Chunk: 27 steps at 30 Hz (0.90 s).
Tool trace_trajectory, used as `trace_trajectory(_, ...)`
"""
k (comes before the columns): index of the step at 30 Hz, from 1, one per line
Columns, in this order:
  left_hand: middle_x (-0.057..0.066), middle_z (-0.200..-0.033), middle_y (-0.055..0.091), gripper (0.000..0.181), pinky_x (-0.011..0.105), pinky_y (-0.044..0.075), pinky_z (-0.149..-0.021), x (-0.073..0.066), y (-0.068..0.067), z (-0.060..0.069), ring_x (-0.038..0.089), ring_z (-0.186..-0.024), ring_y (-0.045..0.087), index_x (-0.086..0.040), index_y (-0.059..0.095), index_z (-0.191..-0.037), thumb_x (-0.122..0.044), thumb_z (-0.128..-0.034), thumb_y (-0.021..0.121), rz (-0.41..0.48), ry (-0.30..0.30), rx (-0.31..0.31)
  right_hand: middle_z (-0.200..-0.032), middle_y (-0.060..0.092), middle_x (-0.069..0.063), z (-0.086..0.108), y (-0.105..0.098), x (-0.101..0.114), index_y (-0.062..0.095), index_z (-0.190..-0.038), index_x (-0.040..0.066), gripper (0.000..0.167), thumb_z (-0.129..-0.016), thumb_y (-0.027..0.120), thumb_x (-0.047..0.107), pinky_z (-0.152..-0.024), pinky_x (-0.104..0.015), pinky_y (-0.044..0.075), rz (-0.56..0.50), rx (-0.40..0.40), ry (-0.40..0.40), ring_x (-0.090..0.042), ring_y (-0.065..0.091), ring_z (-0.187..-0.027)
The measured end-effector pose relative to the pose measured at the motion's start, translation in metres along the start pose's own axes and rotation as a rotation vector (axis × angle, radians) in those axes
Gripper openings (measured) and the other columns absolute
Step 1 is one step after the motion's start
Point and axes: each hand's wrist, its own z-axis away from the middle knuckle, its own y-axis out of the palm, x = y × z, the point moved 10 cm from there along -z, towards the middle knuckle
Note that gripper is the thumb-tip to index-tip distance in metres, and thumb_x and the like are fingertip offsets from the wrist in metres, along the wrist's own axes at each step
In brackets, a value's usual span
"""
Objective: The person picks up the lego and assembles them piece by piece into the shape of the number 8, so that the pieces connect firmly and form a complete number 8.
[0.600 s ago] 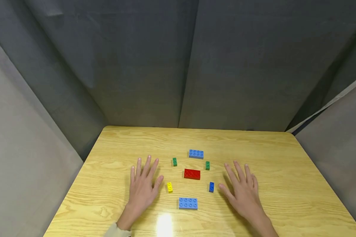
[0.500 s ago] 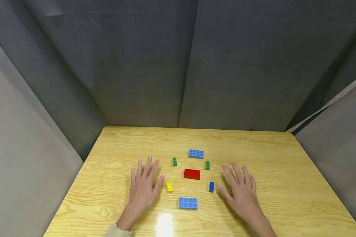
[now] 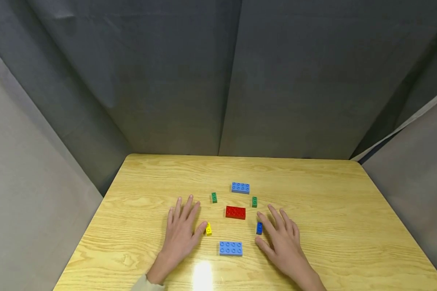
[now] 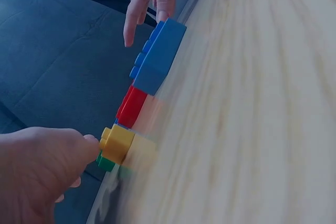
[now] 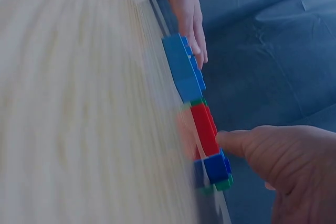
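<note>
My left hand [image 3: 180, 238], fingers spread, hovers left of a small yellow brick [image 3: 208, 230]. The thumb tip covers the brick's left edge in the head view; whether it touches is unclear. My right hand [image 3: 285, 245] holds nothing, its thumb and index finger on either side of a small dark blue brick [image 3: 259, 228], apart from it. Between the hands lie a red brick [image 3: 235, 212] and, nearer, a light blue brick [image 3: 231, 248]. In the right wrist view the right thumb shows beyond the red brick [image 5: 205, 129] and dark blue brick [image 5: 216, 168].
Two small green bricks, a left one [image 3: 214, 197] and a right one [image 3: 254, 202], lie beyond the red brick. A second light blue brick [image 3: 240, 188] is farthest back. The wooden table [image 3: 331, 210] ends at grey curtains [image 3: 167, 81].
Both hands have moved inward: the left hand to the right up to the yellow brick, the right hand to the left and slightly down toward the dark blue brick. The bricks stay where they were.
</note>
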Motion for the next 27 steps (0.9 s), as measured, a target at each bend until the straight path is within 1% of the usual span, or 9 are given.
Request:
trace_trajectory(3,0.023,-0.167,0.029,0.062,0.07,0.019,-0.117,0.0,0.003,0.0,0.049,-0.154,0.019,-0.008,0.052,-0.153,-0.045,-0.1047,0.061,0.029,-0.015,0.021,-0.166,0.027,-0.015,0.001,0.006,0.005,0.051,-0.155,0.023,0.068,-0.094,0.08,0.028,-0.107,-0.073,0.02,-0.031,0.031,0.013,-0.049,0.021,-0.148)
trace_trajectory(6,0.028,-0.155,0.04,0.059,0.057,0.031,-0.107,-0.001,0.004,0.0,0.045,-0.139,0.035,-0.007,0.057,-0.148,-0.045,-0.1036,0.064,0.039,-0.023,0.022,-0.155,0.036,-0.017,0.003,0.012,0.008,0.055,-0.152,0.025,0.064,-0.093,0.081,0.026,-0.103,-0.068,0.024,-0.052,0.061,0.042,-0.047,0.031,-0.136)
trace_trajectory(7,0.027,-0.146,0.046,0.058,0.051,0.034,-0.1,-0.001,0.005,-0.001,0.04,-0.13,0.039,-0.006,0.058,-0.147,-0.045,-0.1034,0.064,0.038,-0.023,0.023,-0.147,0.041,-0.016,0.003,0.013,0.008,0.057,-0.15,0.025,0.062,-0.093,0.082,0.026,-0.1,-0.063,0.026,-0.055,0.068,0.052,-0.043,0.035,-0.129)
trace_trajectory(9,0.019,-0.125,0.052,0.056,0.04,0.032,-0.086,-0.002,0.005,-0.001,0.03,-0.108,0.041,-0.006,0.062,-0.142,-0.046,-0.1025,0.065,0.033,-0.018,0.02,-0.129,0.046,-0.01,0.004,0.015,0.011,0.062,-0.146,0.024,0.057,-0.093,0.082,0.027,-0.092,-0.052,0.027,-0.051,0.073,0.066,-0.034,0.038,-0.112)
trace_trajectory(11,0.009,-0.109,0.051,0.053,0.034,0.027,-0.078,-0.003,0.004,-0.002,0.023,-0.093,0.036,-0.006,0.066,-0.138,-0.045,-0.1018,0.067,0.031,-0.014,0.021,-0.113,0.044,-0.002,0.004,0.016,0.014,0.065,-0.141,0.023,0.052,-0.092,0.082,0.027,-0.084,-0.043,0.025,-0.041,0.073,0.071,-0.025,0.034,-0.099)
trace_trajectory(13,0.003,-0.099,0.05,0.051,0.032,0.026,-0.075,-0.005,0.005,-0.002,0.018,-0.085,0.032,-0.005,0.068,-0.135,-0.045,-0.1019,0.067,0.042,-0.01,0.032,-0.102,0.038,0.003,0.004,0.017,0.017,0.068,-0.137,0.019,0.047,-0.092,0.082,0.025,-0.08,-0.039,0.021,-0.054,0.079,0.071,-0.02,0.03,-0.092)
trace_trajectory(17,-0.002,-0.089,0.057,0.048,0.03,0.033,-0.075,-0.007,0.008,-0.003,0.013,-0.079,0.039,-0.004,0.069,-0.133,-0.041,-0.1029,0.067,0.123,-0.017,0.067,-0.091,0.037,0.008,0.004,0.02,0.021,0.071,-0.131,0.012,0.039,-0.093,0.079,0.017,-0.078,-0.035,0.023,-0.099,0.108,0.08,-0.014,0.03,-0.088)
trace_trajectory(21,-0.008,-0.078,0.055,0.047,0.03,0.04,-0.076,-0.01,0.015,-0.004,0.01,-0.075,0.046,-0.005,0.069,-0.133,-0.04,-0.1025,0.068,0.228,-0.021,0.132,-0.085,0.039,0.012,0.003,0.027,0.02,0.071,-0.131,0.009,0.037,-0.094,0.075,0.013,-0.078,-0.033,0.026,-0.16,0.158,0.107,-0.011,0.032,-0.084)
trace_trajectory(27,-0.005,-0.077,0.055,0.055,0.032,0.043,-0.078,-0.013,0.025,0.0,0.011,-0.077,0.049,-0.006,0.066,-0.138,-0.041,-0.0962,0.077,0.311,-0.002,0.253,-0.089,0.047,0.015,0.004,0.036,0.019,0.068,-0.136,0.009,0.041,-0.095,0.073,0.009,-0.078,-0.029,0.031,-0.241,0.192,0.108,-0.009,0.036,-0.086)
